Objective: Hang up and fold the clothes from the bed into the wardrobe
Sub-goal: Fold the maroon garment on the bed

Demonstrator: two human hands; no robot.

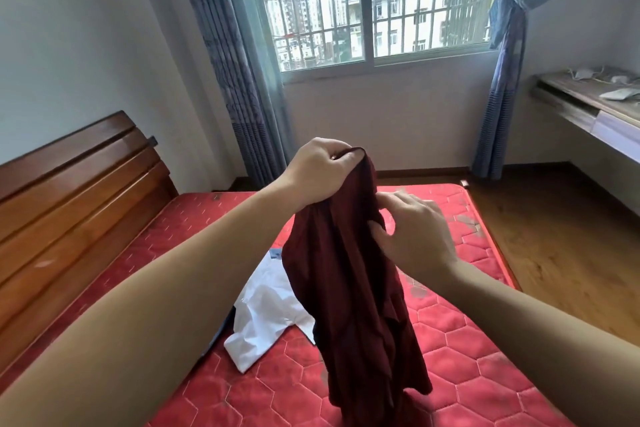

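From the head camera, your left hand (317,172) was raised over the bed (450,374), its fingers (341,159) curled tight round the top edge of a dark red garment (349,288). The cloth hung down from that grip in loose folds, and its lower end reached the red quilted mattress near the bottom of the view. Your right hand (414,232) was just beside the garment's upper right side, thumb and forefinger pinching a fold of the cloth while the other fingers spread loosely behind.

Behind the garment, a white garment (263,319) lay crumpled on the mattress, with a bit of dark blue cloth (275,253) showing at its far edge. The wooden headboard (76,191) stood at your left. A barred window (374,3) with blue curtains (239,62) faced you, and a table (588,104) with some small pale items ran along the right wall.
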